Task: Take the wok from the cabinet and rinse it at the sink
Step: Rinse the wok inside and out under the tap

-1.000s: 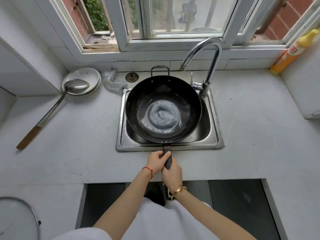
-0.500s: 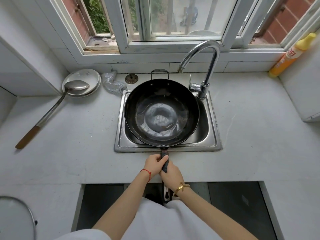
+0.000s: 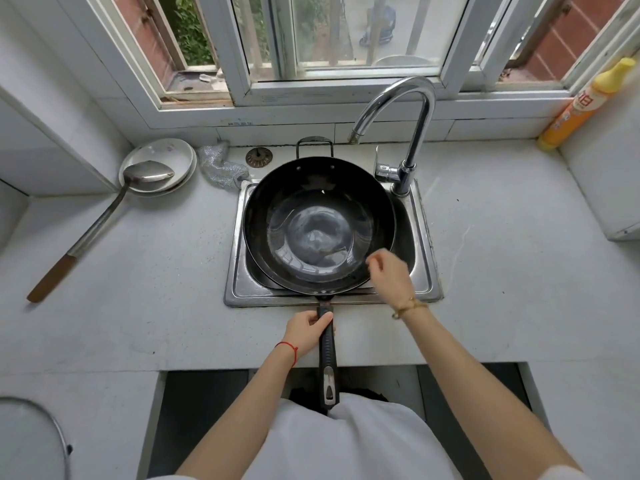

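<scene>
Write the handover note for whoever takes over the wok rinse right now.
Left hand grips the black wok's long handle.
Right hand hovers over the round black metal wok near its right rim, fingers loosely curled, holding nothing.
Wok sits in the steel sink, some water inside; chrome gooseneck tap not running.
Done: wok at sink.
Left: finish rinsing.

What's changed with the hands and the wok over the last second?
The right hand let go of the wok handle and moved up and right, over the wok's near rim, fingers loosely curled, holding nothing. The left hand still grips the handle. The wok stays in the sink; the faucet runs no visible water.
</scene>
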The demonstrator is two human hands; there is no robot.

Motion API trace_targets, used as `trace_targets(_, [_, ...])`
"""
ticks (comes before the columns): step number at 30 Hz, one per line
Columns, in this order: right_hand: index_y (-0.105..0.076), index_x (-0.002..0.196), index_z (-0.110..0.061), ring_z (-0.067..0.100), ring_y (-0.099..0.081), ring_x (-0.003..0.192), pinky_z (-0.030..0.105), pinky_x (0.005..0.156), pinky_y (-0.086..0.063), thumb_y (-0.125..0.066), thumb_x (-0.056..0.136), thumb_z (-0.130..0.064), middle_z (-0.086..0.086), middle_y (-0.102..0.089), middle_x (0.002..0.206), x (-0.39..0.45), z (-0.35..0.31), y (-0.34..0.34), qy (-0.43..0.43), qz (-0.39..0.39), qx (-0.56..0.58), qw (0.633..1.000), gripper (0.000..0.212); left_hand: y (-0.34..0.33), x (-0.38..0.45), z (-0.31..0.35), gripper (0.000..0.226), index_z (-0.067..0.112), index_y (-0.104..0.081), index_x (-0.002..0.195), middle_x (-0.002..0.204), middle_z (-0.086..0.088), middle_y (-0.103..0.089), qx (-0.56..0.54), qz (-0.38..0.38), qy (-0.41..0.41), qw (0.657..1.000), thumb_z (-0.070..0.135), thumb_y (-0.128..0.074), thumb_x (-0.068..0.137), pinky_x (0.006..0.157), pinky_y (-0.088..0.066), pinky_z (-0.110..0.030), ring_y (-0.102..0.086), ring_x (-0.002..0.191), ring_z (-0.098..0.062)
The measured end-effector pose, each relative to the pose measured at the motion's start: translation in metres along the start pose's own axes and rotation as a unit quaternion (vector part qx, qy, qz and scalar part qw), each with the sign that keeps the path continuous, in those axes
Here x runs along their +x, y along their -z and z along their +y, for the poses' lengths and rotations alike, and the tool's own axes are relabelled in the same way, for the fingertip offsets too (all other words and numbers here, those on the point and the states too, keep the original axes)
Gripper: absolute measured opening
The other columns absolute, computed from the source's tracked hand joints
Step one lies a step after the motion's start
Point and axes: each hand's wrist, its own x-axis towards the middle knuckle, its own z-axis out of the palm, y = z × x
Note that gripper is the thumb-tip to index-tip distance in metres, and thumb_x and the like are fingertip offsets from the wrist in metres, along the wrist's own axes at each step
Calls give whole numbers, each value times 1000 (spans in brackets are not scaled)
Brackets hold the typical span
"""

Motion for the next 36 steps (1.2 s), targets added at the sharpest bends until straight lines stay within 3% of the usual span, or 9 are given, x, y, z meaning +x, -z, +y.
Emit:
trace_targets(4, [-58,124,-5,25,-58,112,25,91,-41,-42,98,-12,12,-63,120,57,-19,29,2,61,42,997,32,-1,-1,2,31,4,-69,102,92,-7,-74,-18,1,6,1000,31,-55,96,85,-56,-27,-70,88,-20])
trace_targets(7, [-56,124,-3,31,-54,118,28,95,-39,-39,96,-8,16,-61,123,93,-34,41,9,83,37,996,34,-2,-1,1,29,6,-69,101,94,-7,-75,-14,3,8,1000,32,-56,96,87,-56,-30,-70,92,-21])
trace_targets(12, [-38,144,0,28,-37,138,33,116,-28,-35,98,-7,16,-43,147,134,-51,48,29,54,25,998,47,-2,-2,3,27,8,-70,101,87,2,-73,10,20,7,1000,31,-56,96,62,-47,-3,-65,77,-2])
trace_targets(17, [-38,139,5,31,-52,107,35,96,-40,-34,97,-5,19,-55,118,153,-64,52,29,22,35,999,43,-2,-1,2,28,9,-71,102,88,2,-75,4,26,20,999,32,-57,95,64,-47,-3,-67,78,-3])
trace_targets(22, [-25,151,-15,-2,-36,77,32,86,-35,-29,90,-23,-21,-33,86,188,-47,40,26,10,31,999,62,-2,-2,3,29,6,-70,103,87,2,-74,-5,22,26,999,31,-59,95,64,-47,-3,-66,70,7])
trace_targets(24, [-26,151,-14,9,-43,84,41,92,-43,-30,94,-19,-8,-43,93,182,-56,41,22,14,30,999,58,-2,-2,3,28,7,-70,104,88,2,-74,-7,21,29,999,30,-59,95,65,-48,-4,-67,72,5])
trace_targets(28, [-25,151,-10,29,-50,110,46,110,-37,-30,98,-11,10,-51,124,174,-63,46,42,1,19,999,53,-2,-3,5,27,9,-71,102,88,3,-75,-3,22,26,999,32,-59,94,67,-48,-5,-67,76,2])
trace_targets(31, [-20,153,-8,31,-31,142,41,119,-23,-28,101,-8,16,-31,154,174,-64,45,57,-28,-3,998,53,-2,-4,6,27,10,-71,103,90,1,-76,-6,18,25,999,33,-59,94,75,-49,-11,-68,83,-5])
trace_targets(36, [-19,153,-7,31,-20,147,38,121,-16,-28,101,-5,15,-22,159,176,-66,41,64,-33,-16,997,53,-2,-6,8,27,10,-70,105,92,0,-76,-11,21,26,999,32,-59,95,75,-49,-11,-68,83,-6])
